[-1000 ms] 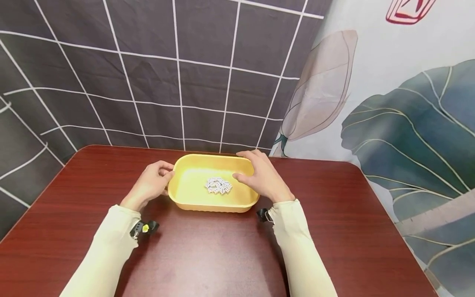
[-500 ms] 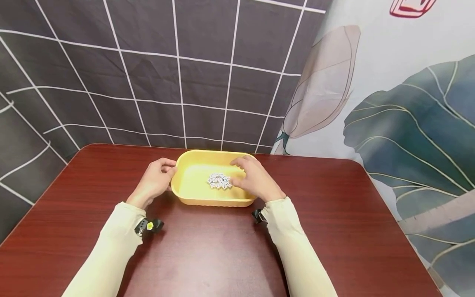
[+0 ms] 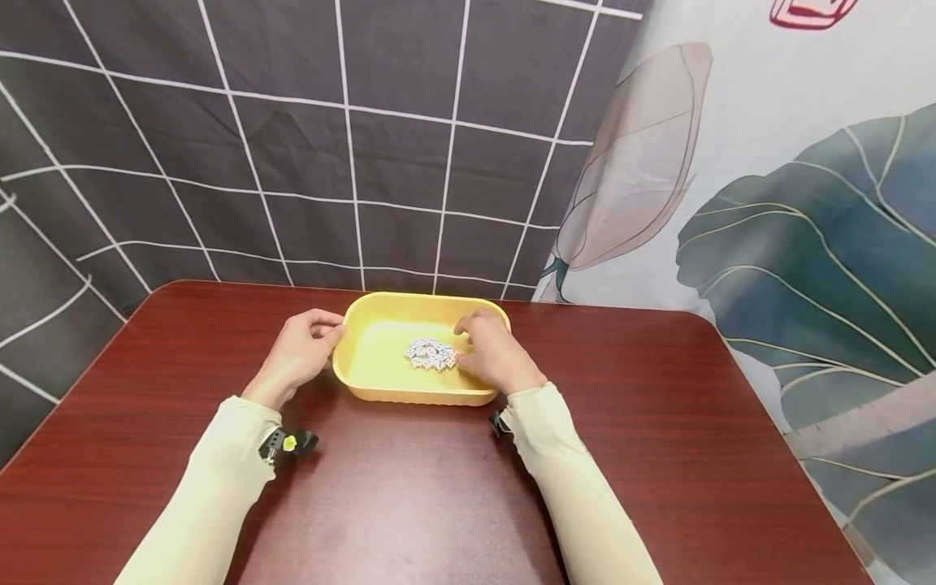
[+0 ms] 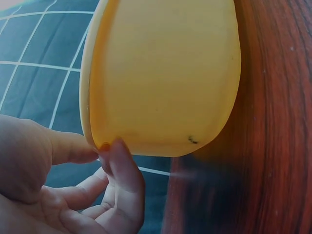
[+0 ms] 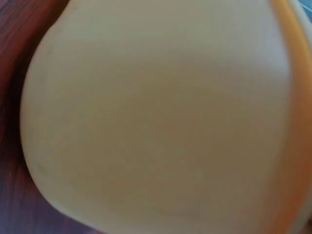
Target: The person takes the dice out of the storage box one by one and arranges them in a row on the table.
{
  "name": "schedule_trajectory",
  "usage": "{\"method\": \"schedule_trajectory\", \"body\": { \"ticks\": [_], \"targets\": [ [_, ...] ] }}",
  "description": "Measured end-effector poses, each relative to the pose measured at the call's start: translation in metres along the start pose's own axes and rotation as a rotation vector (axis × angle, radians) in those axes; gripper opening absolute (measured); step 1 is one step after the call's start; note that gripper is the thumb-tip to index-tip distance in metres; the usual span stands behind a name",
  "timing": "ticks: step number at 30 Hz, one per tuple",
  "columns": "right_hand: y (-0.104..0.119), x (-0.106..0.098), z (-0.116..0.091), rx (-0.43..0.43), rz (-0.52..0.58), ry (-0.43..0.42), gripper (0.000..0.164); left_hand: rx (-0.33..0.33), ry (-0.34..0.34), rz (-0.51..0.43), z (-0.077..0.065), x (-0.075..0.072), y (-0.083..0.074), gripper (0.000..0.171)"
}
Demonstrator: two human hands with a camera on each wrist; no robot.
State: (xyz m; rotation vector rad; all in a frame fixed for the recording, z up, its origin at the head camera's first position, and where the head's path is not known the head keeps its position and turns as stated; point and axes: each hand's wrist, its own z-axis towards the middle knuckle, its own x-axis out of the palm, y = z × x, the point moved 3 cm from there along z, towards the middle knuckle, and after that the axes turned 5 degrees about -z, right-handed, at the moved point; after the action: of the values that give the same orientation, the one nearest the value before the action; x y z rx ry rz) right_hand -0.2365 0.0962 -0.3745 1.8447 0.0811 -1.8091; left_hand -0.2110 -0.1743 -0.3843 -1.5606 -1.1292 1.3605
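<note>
A yellow plastic basin [image 3: 387, 395] sits near the table's far edge, with a cluster of white dice [image 3: 431, 354] on its floor. At the basin's left end, my left hand [image 3: 298, 351] pinches the rim; in the left wrist view the thumb and fingertips [image 4: 122, 151] meet at the rim of the basin [image 4: 165, 83]. My right hand [image 3: 499, 353] reaches over the right end into the basin. Its thumb is at the right edge of the dice, and its bent fingers stand apart from the thumb. Only the outer wall of the basin [image 5: 156, 117] fills the right wrist view, the hand being hidden there.
The dark red wooden table [image 3: 395, 504] spreads in front and to both sides. A dark cloth with white grid lines [image 3: 292, 146] hangs close behind the table, and a floral curtain [image 3: 804, 268] hangs along the right.
My right hand has moved from the basin's right rim inward and lower, toward the dice. The left hand keeps its hold on the rim. The head view has tilted slightly.
</note>
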Motion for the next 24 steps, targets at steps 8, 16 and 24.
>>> {"method": "schedule_trajectory", "body": {
  "ticks": [8, 16, 24],
  "targets": [
    [0.004, 0.006, 0.000, 0.037, -0.149, -0.028, 0.013, -0.003, 0.008, -0.008, 0.001, 0.001, 0.001, 0.039],
    [0.006, 0.008, -0.002, 0.074, -0.228, -0.036, 0.012, 0.005, -0.002, 0.010, 0.002, 0.001, 0.000, 0.038],
    [0.006, 0.011, -0.001, 0.063, -0.253, -0.048, 0.008, 0.008, -0.014, 0.047, 0.001, 0.000, 0.001, 0.037]
  ]
}}
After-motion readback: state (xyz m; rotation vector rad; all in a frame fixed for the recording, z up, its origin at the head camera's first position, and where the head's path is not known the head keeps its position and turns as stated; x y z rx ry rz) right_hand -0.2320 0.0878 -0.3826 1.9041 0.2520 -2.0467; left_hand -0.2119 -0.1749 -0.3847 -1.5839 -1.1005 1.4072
